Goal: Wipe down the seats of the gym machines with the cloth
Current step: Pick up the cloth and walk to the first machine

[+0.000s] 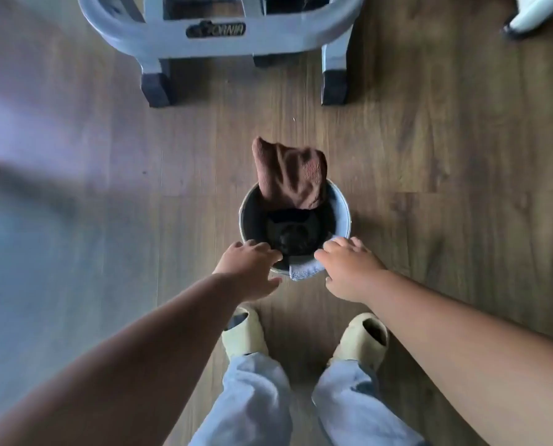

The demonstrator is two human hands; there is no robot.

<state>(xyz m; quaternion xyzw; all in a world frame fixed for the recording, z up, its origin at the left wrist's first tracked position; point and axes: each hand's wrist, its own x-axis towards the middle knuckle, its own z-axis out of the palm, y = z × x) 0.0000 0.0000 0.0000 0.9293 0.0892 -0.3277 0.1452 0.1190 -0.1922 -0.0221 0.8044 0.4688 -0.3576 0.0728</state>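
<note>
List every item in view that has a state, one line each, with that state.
Bucket: upright on the floor, open top.
Brown cloth: draped over the bucket's far rim, untouched.
Pale blue cloth: hanging over the near rim, under the right hand.
Left hand: at the near rim, fingers spread, holding nothing.
Right hand: fingers on the pale blue cloth; grip not clear.
Gym machine: standing beyond the bucket; seat out of view.

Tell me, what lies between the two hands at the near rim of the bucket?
In the head view, a pale blue cloth hangs over the bucket's near rim, between the left hand and right hand.
</note>
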